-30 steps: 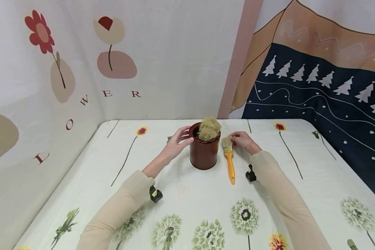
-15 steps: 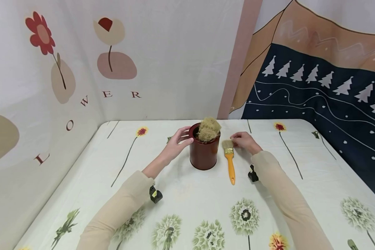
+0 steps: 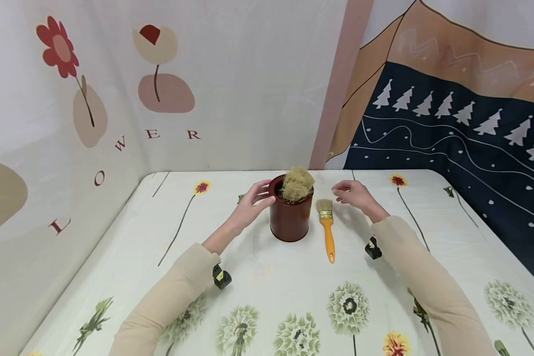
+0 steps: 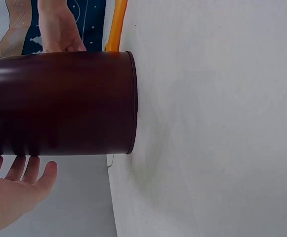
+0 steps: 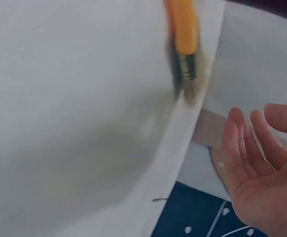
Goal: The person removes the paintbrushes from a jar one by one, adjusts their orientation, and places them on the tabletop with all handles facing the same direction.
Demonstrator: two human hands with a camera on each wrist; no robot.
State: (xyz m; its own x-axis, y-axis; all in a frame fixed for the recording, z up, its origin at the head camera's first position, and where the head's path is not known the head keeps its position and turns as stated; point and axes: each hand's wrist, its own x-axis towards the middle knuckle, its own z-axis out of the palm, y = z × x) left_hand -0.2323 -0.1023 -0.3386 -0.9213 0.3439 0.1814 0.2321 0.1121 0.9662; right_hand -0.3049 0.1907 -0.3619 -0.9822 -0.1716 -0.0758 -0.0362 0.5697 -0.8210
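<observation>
A dark red can [image 3: 289, 217] stands mid-table with tan brush bristles [image 3: 297, 184] sticking out of its top. My left hand [image 3: 263, 193] rests against the can's left side near the rim, with the fingers fairly straight; the left wrist view shows these fingers [image 4: 20, 170] beside the can [image 4: 59, 103]. A paintbrush with an orange handle [image 3: 327, 230] lies flat on the table just right of the can. My right hand [image 3: 340, 190] hovers above and to the right of the brush head, fingers relaxed and holding nothing. The right wrist view shows the brush [image 5: 185, 44] apart from that hand [image 5: 254, 133].
A flower-print cloth [image 3: 271, 306] covers the table. Printed fabric walls close it in on the left [image 3: 49, 148], at the back and on the right [image 3: 471, 138]. Black wrist mounts [image 3: 221, 277] [image 3: 373, 248] sit under my forearms.
My right hand has let go of the brush head and lifted up and to the right. The brush stays lying beside the can. The left hand has not moved.
</observation>
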